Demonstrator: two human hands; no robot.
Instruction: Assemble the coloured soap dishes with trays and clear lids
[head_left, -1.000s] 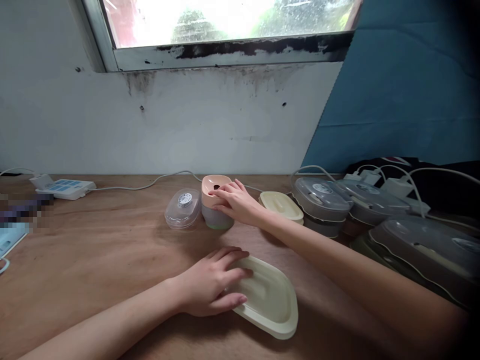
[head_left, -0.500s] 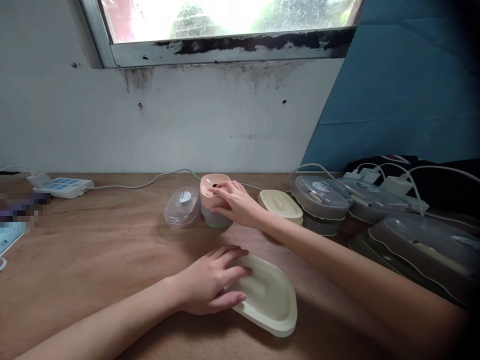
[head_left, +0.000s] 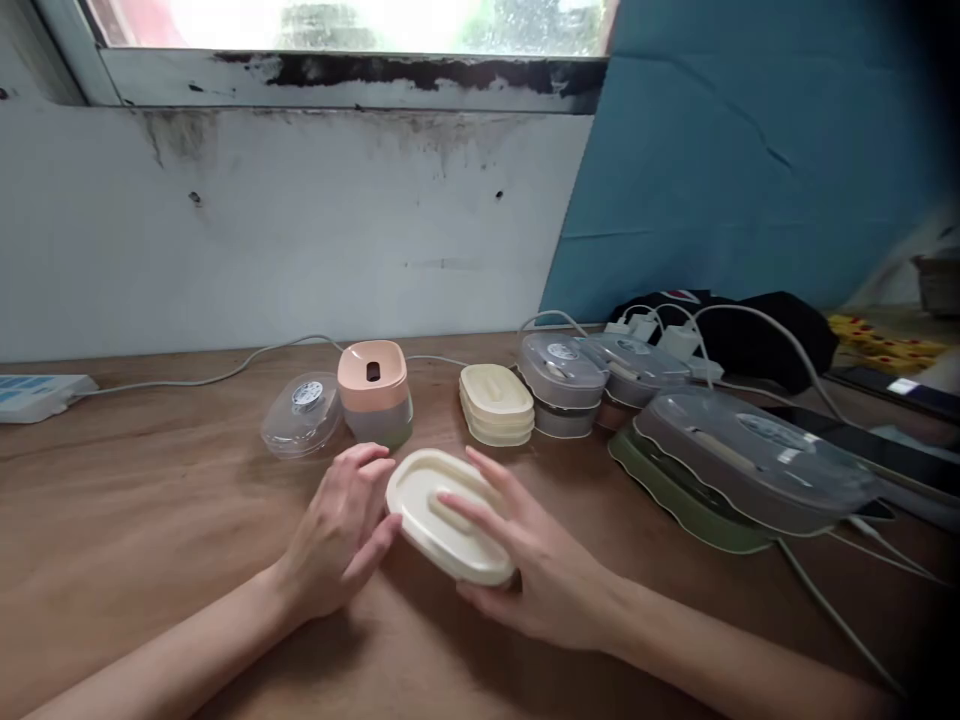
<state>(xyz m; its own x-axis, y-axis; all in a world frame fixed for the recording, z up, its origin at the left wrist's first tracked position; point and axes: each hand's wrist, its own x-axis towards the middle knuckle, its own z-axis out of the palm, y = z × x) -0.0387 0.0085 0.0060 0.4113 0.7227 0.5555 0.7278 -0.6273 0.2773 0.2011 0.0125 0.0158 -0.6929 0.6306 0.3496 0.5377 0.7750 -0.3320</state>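
Observation:
A cream oval lid [head_left: 442,515] with a raised ridge along its middle is tilted above the wooden table, held between my hands. My right hand [head_left: 525,560] grips its right end, fingers across the top and thumb under the near edge. At the left end, my left hand [head_left: 341,530] has its thumb and bent fingers at the rim; how firmly they press I cannot tell. Behind it stands a squat container [head_left: 375,385] with a peach top, a dark slot and a grey body. A clear plastic lid [head_left: 300,420] with a round label leans beside that container.
Similar cream pieces [head_left: 496,400] sit stacked behind my right hand. Clear-lidded containers [head_left: 562,375] and a larger green-based one [head_left: 750,460] stand to the right, among white cables and plugs [head_left: 679,342]. A power strip [head_left: 41,395] lies at the far left.
My right hand has left the peach-topped container and taken hold of the cream lid, which is now raised and turned. My left hand has shifted to its left end. The view has swung right.

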